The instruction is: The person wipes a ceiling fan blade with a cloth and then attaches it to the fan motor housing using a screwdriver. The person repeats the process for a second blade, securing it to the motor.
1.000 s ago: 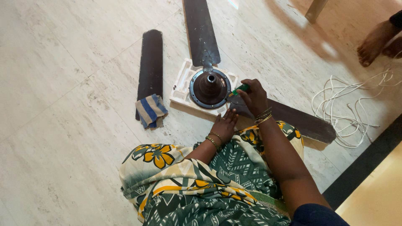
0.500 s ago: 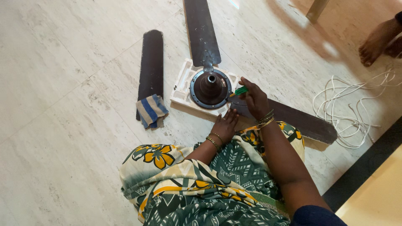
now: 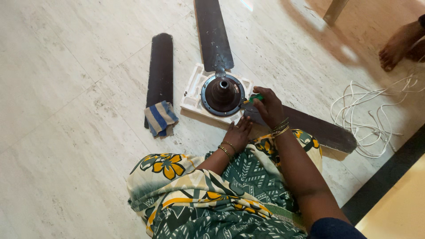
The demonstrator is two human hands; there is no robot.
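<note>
Ceiling fan motor [image 3: 222,94], dark brown, sits on a white foam tray [image 3: 191,98] on the floor, mid-scene, with 2 blades attached and 1 loose blade [image 3: 160,71] lying left, its near end under a striped cloth [image 3: 160,117]. Right hand [image 3: 268,106] closed around a green-handled screwdriver [image 3: 253,99] at the motor's right rim; left hand [image 3: 239,134] open, fingers resting flat on the tray's near edge.

You are in a home, on a pale marble-look tiled floor [image 3: 66,88], with a dismantled ceiling fan [image 3: 221,94] just ahead of your fingers, a striped cloth [image 3: 160,117] to their left, and loose white cord [image 3: 372,119] to their right.
</note>
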